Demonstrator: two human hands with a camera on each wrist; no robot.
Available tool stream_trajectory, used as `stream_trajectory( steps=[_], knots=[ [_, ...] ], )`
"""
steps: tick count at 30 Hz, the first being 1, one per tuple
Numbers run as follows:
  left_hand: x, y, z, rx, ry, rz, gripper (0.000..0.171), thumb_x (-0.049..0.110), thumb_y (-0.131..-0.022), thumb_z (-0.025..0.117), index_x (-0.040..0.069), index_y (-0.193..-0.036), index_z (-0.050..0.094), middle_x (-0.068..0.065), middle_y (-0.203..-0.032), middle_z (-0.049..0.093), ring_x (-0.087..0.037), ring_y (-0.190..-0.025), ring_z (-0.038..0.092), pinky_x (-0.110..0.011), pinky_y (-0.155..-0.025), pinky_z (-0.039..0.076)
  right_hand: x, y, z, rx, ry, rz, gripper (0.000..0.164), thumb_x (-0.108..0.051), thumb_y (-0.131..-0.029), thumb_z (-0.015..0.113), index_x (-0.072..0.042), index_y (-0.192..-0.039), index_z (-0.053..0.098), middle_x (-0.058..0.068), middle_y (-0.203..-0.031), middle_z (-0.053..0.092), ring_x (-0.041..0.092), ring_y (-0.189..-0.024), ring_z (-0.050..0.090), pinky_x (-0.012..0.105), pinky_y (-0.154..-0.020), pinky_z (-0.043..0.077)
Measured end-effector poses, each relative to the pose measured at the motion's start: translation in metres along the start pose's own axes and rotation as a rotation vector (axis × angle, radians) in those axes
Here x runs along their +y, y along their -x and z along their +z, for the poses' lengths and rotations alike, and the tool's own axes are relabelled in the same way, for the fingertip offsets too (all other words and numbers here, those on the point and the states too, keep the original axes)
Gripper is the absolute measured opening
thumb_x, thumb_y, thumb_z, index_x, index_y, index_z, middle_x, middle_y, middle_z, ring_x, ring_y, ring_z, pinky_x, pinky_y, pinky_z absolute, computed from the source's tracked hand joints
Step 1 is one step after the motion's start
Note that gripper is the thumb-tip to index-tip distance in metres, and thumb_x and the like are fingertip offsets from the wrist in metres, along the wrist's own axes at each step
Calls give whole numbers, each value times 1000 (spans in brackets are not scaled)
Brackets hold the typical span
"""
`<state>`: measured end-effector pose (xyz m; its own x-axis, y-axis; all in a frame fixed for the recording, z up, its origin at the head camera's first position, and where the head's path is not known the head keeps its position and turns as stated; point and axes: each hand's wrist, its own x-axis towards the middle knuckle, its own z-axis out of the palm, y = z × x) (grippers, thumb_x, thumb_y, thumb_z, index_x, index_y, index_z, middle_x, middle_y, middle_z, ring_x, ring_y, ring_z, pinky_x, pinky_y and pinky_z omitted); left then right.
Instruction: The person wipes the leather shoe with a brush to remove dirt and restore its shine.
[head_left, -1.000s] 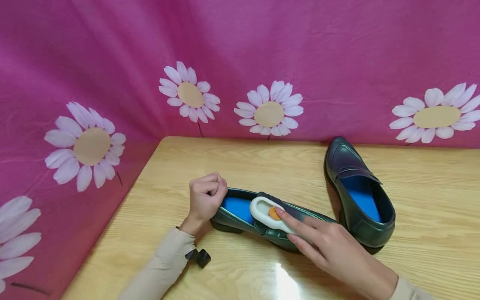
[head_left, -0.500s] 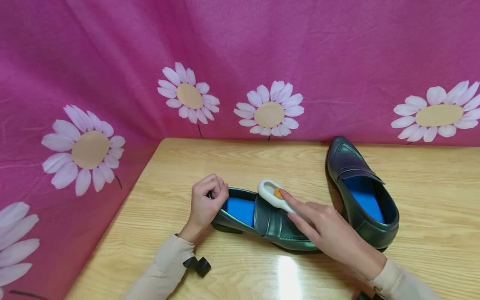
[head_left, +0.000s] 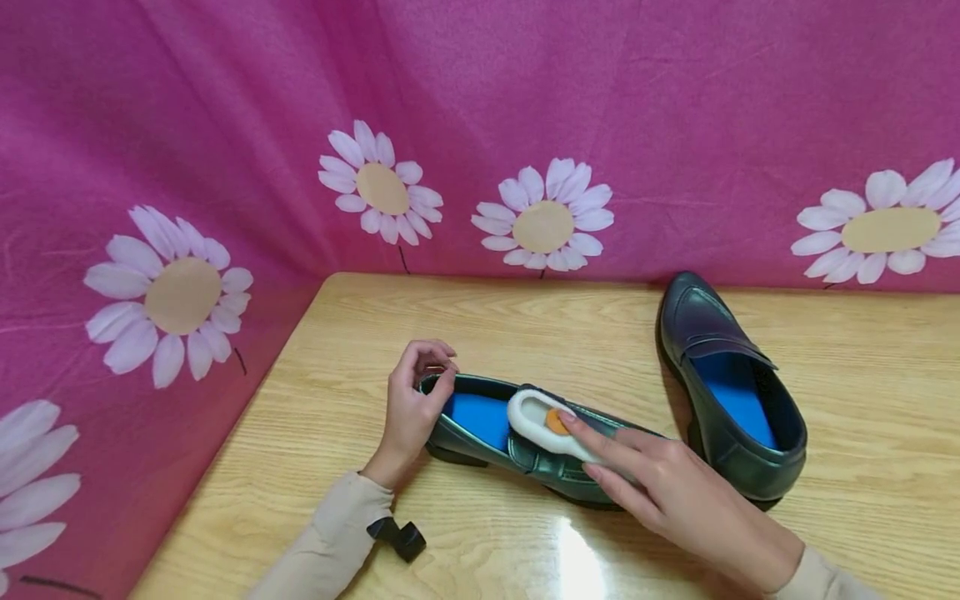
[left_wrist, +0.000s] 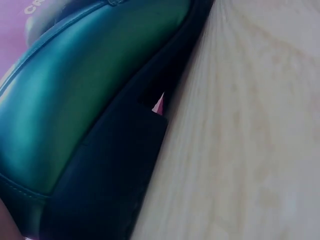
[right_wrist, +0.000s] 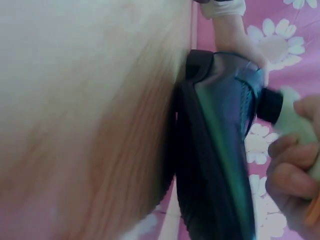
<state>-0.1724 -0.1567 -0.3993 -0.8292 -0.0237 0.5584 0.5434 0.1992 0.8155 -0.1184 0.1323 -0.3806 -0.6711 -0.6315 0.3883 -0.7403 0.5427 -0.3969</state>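
My left grip (head_left: 411, 408) pinches the near shoe (head_left: 558, 479) at its nine o'clock end, my right grip (head_left: 667, 487) holds the white brush (head_left: 542, 434), and pushing too hard could make the shoe slip.

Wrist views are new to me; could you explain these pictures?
No machine: a person works bare-handed. The wide picture comes from a camera worn on the head; the close ones from a camera on each wrist. On the wooden table are a near shoe and a far shoe, both dark, blue inside. The left hand grips the near shoe at its back. The right hand holds a white tool, one finger on its orange button; the right wrist view shows its dark end at the shoe.
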Motion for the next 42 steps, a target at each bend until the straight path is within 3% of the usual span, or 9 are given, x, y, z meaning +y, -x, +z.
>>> stream_trajectory(
  steps=[4, 9, 13, 17, 22, 27, 34, 38, 42],
  knots=[
    [-12, 1, -2, -45, -35, -29, 16, -11, -82, 47, -4, -92, 58, -17, -98, 65, -26, -93, 60, -39, -87, 46, 8, -11, 4, 52, 12, 76, 58, -16, -93, 63, -21, -147, 41, -15, -75, 50, -1, -66, 44, 17, -58, 41],
    [-10, 0, -2, -85, -50, -45, 26, -11, -82, 43, -1, -93, 65, -13, -91, 70, -24, -91, 62, -31, -86, 46, 10, -16, 6, 78, 35, 74, 58, -15, -93, 63, -18, -147, 42, -14, -71, 46, 0, -63, 42, 18, -56, 39],
    [7, -5, 2, -1, -42, -89, 24, -17, -82, 42, -8, -81, 64, -17, -80, 70, -29, -81, 66, -25, -77, 47, 1, -8, 4, 52, 14, 7, 60, -16, -91, 65, -21, -146, 42, -13, -79, 54, -4, -66, 44, 15, -57, 41],
    [28, -8, 3, 107, -57, -123, 22, -19, -80, 43, -9, -69, 59, -19, -69, 68, -28, -69, 65, -23, -65, 45, -10, -1, 1, -30, -9, -54, 58, -20, -94, 63, -25, -147, 41, -16, -81, 49, -6, -65, 41, 11, -57, 38],
    [33, -8, 0, 130, -81, -129, 25, -19, -81, 41, -9, -64, 58, -18, -63, 64, -24, -63, 61, -23, -66, 44, -13, -4, 0, -5, 23, 7, 59, -19, -92, 64, -24, -147, 42, -15, -80, 50, -6, -65, 42, 13, -56, 39],
    [31, -7, -4, 154, -87, -123, 28, -19, -80, 40, -10, -61, 58, -23, -61, 61, -19, -60, 59, -23, -66, 44, -8, -9, 3, 47, 28, 88, 57, -17, -91, 66, -19, -144, 46, -14, -75, 49, -3, -63, 42, 15, -53, 38],
    [30, -7, -6, 152, -89, -144, 29, -19, -81, 40, -8, -61, 59, -24, -63, 62, -19, -63, 59, -23, -67, 44, -10, -2, 4, -9, 31, -3, 59, -20, -93, 64, -24, -147, 42, -16, -75, 45, -6, -62, 39, 13, -56, 39],
    [11, -7, -6, 153, -88, -148, 29, -19, -81, 40, -7, -62, 59, -22, -63, 63, -20, -62, 60, -23, -67, 45, -13, 3, 1, -76, 12, 32, 57, -25, -96, 60, -29, -148, 38, -17, -76, 43, -5, -63, 39, 15, -57, 39],
    [-5, -5, -6, 156, -67, -139, 31, -18, -81, 41, -3, -62, 59, -17, -63, 64, -18, -60, 62, -24, -67, 47, -8, 0, 3, 6, 29, 41, 59, -20, -94, 63, -24, -147, 40, -17, -73, 43, -4, -62, 39, 14, -55, 38]
  ],
)
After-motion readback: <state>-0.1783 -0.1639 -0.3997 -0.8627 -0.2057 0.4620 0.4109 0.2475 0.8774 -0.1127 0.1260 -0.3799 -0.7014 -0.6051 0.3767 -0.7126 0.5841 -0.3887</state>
